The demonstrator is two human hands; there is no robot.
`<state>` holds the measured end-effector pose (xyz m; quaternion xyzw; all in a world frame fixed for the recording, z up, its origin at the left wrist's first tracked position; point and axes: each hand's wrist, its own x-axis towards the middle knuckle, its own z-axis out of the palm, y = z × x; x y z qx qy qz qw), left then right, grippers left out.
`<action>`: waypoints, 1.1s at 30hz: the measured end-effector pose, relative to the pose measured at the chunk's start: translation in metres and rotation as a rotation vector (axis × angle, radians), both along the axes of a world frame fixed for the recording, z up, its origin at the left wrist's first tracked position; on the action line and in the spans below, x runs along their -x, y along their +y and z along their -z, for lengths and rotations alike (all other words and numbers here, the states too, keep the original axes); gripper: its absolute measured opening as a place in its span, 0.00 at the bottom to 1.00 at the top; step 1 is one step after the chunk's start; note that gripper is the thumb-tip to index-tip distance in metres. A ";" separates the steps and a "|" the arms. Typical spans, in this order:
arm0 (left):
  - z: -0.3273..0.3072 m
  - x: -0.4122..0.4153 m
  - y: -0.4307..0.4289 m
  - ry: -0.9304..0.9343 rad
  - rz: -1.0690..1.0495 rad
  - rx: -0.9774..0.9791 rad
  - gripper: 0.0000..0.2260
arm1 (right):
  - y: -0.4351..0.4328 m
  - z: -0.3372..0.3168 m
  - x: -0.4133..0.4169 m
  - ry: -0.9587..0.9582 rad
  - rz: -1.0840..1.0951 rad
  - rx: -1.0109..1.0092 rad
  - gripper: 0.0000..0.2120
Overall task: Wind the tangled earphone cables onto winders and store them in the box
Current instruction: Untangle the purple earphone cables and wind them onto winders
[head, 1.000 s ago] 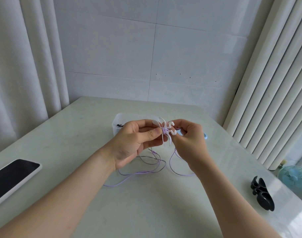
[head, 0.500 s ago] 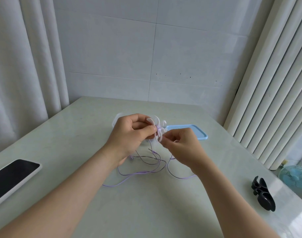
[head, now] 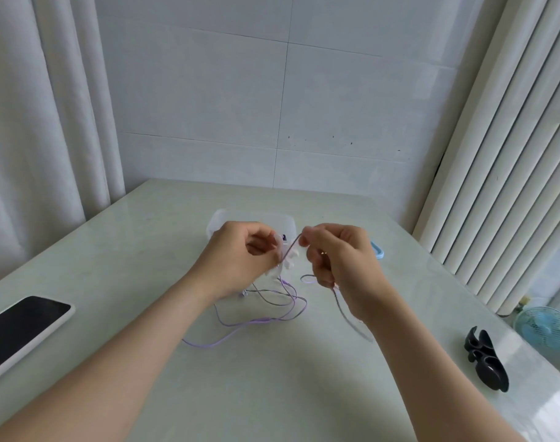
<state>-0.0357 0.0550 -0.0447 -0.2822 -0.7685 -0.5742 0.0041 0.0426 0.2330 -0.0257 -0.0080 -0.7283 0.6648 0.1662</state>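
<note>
The fingers [head: 262, 232] of the left hand [head: 240, 256] are curled and clamped on a white winder [head: 286, 266]; its small prongs stick out just to the right of the fingertips. The fingers [head: 310, 234] of the right hand [head: 339, 260] are closed together in a pinch on the purple earphone cable [head: 262, 319], with the lower fingers folded into the palm. A short stretch of cable runs taut on a slant from the winder up to that pinch, and the two hands sit close together but apart, raised over the counter [head: 145, 250].

Below the fingers the rest of the cable hangs from the winder and lies in loose, crossing loops on the counter. One strand trails out toward the left forearm, and another passes under the right hand and along the right wrist, where it is blurred. A small earbud [head: 244, 293] shows just below the left hand.

Directly behind the fingers stands a clear plastic box [head: 250, 215], mostly hidden by both hands. A corner of a blue lid [head: 378, 250] peeks out beyond the right hand. Well off to the right of the fingers a black winder [head: 485, 362] lies on the counter, with a small blue fan [head: 546, 327] past the counter's edge. Far to the left lies a phone [head: 20, 330], screen dark, in a white case.
</note>
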 end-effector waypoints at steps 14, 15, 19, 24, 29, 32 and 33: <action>-0.012 -0.016 -0.002 -0.185 0.424 -0.123 0.08 | 0.021 0.027 0.021 0.035 0.353 -0.661 0.19; -0.013 -0.015 -0.002 -0.195 0.401 -0.170 0.08 | 0.020 0.028 0.021 0.027 0.362 -0.711 0.17; -0.016 -0.011 -0.004 -0.207 0.206 -0.307 0.04 | 0.016 0.024 0.016 -0.053 0.285 -0.736 0.20; -0.014 -0.005 -0.005 -0.230 -0.047 -0.369 0.03 | -0.002 0.016 0.002 -0.050 -0.039 -0.761 0.18; -0.011 -0.004 -0.003 -0.260 -0.191 -0.374 0.04 | -0.006 0.011 -0.003 -0.002 -0.160 -0.720 0.15; -0.009 -0.008 0.002 -0.337 -0.174 -0.362 0.05 | -0.008 0.009 -0.005 -0.021 -0.212 -0.739 0.14; -0.009 -0.010 0.003 -0.373 -0.163 -0.363 0.04 | -0.008 0.009 -0.006 -0.026 -0.222 -0.740 0.14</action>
